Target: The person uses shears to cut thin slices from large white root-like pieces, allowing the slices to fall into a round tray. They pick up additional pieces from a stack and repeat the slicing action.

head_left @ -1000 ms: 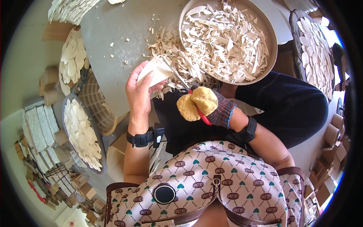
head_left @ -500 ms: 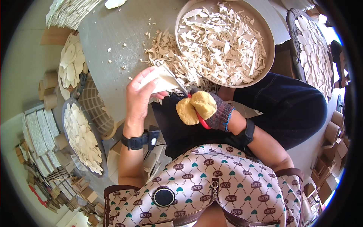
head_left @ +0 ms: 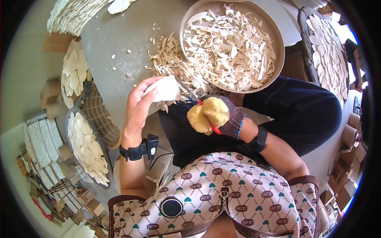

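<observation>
My bare left hand (head_left: pixel 137 105) pinches a thin, pale flat slice (head_left: pixel 166 89) between thumb and fingers, above the near edge of the table. In a dark knit glove, my right hand (head_left: pixel 235 121) is closed round scissors (head_left: pixel 192 92) with red handles. Thick yellow padding (head_left: pixel 208 115) wraps the handles and hides part of the fingers. The scissor blades point away to the left, along the right edge of the slice; whether they touch it I cannot tell. Pale trimmings (head_left: pixel 170 55) lie heaped on the table just beyond the slice.
A large round pan (head_left: pixel 281 59) full of pale strips stands beyond my right hand. The grey metal table (head_left: pixel 109 39) carries scattered crumbs. Round trays of flat pale slices stand at left (head_left: pixel 85 142) and far right (head_left: pixel 325 55). A woven basket (head_left: pixel 99 111) sits beside the table.
My left hand has shifted slightly left and nearer to me, and the slice has tilted and lowered. The padded scissor handles have come closer together.
</observation>
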A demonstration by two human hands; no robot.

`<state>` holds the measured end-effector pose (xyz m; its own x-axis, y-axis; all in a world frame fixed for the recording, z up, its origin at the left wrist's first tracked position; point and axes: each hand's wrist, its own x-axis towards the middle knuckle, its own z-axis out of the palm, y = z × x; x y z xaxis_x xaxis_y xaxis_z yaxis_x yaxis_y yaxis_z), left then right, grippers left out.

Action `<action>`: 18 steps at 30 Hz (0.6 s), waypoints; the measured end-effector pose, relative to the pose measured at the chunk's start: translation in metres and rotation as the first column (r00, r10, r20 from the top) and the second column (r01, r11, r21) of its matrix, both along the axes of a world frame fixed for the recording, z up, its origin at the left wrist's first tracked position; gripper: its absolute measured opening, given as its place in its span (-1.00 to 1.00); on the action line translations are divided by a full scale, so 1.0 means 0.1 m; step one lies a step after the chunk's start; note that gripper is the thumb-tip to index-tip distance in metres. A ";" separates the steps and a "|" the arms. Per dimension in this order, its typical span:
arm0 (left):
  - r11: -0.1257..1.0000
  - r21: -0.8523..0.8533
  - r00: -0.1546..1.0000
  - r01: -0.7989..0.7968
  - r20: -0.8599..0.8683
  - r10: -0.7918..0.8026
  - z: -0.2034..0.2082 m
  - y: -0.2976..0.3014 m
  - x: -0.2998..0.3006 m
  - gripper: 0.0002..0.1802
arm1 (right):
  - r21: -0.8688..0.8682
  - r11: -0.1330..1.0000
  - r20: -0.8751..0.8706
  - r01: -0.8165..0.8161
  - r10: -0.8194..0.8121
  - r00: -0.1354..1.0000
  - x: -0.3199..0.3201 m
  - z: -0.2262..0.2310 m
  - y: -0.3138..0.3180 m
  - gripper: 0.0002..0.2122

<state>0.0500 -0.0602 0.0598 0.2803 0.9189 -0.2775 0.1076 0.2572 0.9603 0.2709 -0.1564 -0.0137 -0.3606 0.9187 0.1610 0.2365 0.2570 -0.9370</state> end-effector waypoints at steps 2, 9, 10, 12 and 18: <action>0.955 0.193 0.972 0.225 -0.109 -0.207 0.05 0.06 -0.07 -0.76 | -0.370 0.911 -0.617 -0.181 -0.095 0.781 0.00 -0.12 0.01 -0.83; 0.740 0.619 0.927 0.264 -0.375 -0.017 0.07 0.06 -0.02 -0.74 | -0.529 0.730 -0.823 -0.432 -0.319 0.469 -0.06 -0.02 -0.09 -0.80; 0.680 0.684 0.921 0.265 -0.388 0.031 0.07 0.06 -0.02 -0.77 | -0.528 0.729 -0.824 -0.435 -0.317 0.469 -0.06 -0.04 -0.08 -0.80; 0.791 0.576 0.938 0.207 -0.346 0.006 0.01 0.06 -0.08 -0.78 | -0.438 0.847 -0.736 -0.301 -0.146 0.661 -0.03 -0.08 -0.07 -0.79; 0.992 0.066 0.995 -0.105 0.013 0.104 0.08 0.07 0.05 -0.69 | -0.433 0.825 -0.814 -0.363 -0.185 0.550 -0.07 -0.16 -0.06 -0.78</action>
